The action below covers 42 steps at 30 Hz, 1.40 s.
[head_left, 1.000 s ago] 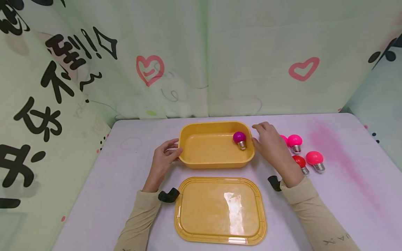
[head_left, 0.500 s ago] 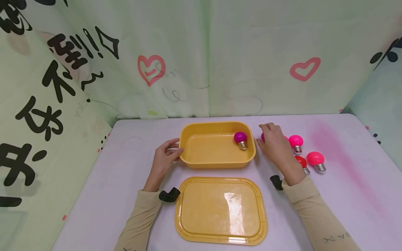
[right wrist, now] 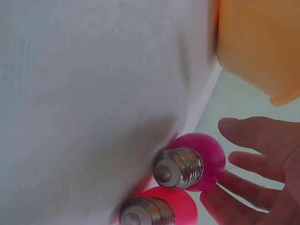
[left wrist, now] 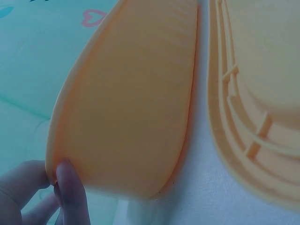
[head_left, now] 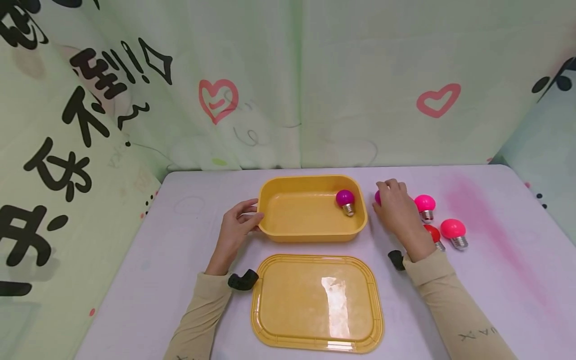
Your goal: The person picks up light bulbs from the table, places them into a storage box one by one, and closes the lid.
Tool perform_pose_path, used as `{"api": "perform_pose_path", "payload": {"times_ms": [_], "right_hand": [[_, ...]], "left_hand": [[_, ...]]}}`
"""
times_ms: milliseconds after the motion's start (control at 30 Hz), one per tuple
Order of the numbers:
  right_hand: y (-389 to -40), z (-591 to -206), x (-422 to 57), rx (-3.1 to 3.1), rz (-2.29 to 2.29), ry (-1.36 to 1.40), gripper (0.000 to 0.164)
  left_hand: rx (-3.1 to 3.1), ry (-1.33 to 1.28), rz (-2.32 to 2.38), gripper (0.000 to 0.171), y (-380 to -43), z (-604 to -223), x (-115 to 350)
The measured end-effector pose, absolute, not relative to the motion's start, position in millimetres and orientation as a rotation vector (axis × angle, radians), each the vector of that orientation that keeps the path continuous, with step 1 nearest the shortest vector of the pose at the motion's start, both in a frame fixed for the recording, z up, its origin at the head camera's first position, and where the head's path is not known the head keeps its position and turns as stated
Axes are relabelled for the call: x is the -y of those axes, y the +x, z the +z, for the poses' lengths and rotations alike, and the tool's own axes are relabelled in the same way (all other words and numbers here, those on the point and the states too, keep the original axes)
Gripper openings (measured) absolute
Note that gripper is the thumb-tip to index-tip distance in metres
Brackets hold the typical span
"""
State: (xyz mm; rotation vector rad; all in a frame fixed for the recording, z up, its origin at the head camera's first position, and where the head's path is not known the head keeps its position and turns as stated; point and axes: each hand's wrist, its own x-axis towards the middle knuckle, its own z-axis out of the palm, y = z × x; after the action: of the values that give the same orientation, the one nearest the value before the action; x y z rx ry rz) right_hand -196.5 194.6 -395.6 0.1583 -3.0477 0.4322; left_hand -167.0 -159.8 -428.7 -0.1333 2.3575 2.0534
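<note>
A yellow plastic box (head_left: 297,210) lies near the table's back edge, with a purple light bulb (head_left: 345,197) inside at its right end. My left hand (head_left: 237,221) pinches the box's left rim between thumb and finger. Just right of the box, my right hand (head_left: 398,212) reaches over another purple bulb (right wrist: 211,159), mostly hidden by it in the head view. In the right wrist view, its fingers are spread and loosely bent behind that bulb, the thumb apart from it. A pink-red bulb (right wrist: 183,204) lies against the purple one.
Right of my right hand lie a pink bulb (head_left: 425,202), a red bulb (head_left: 432,232) and a coral-pink bulb (head_left: 453,228). A flat yellow lid (head_left: 310,305) lies in front of the box. A pale curtain (head_left: 342,100) hangs behind the table (head_left: 504,300).
My right hand has moved right, from the box's right rim to the second purple bulb. My left hand stays at the left rim; the box and lid have not moved.
</note>
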Motion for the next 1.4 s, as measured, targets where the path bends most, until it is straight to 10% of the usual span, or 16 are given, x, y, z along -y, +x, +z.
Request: {"api": "perform_pose_path", "payload": {"times_ms": [1400], "right_hand": [[-188.5, -379.9, -192.5, 3.002, 0.643, 0.232, 0.05]], "left_hand": [[-2.338, -0.11, 2.067, 0.044, -166.0, -427.9, 159.7]]}}
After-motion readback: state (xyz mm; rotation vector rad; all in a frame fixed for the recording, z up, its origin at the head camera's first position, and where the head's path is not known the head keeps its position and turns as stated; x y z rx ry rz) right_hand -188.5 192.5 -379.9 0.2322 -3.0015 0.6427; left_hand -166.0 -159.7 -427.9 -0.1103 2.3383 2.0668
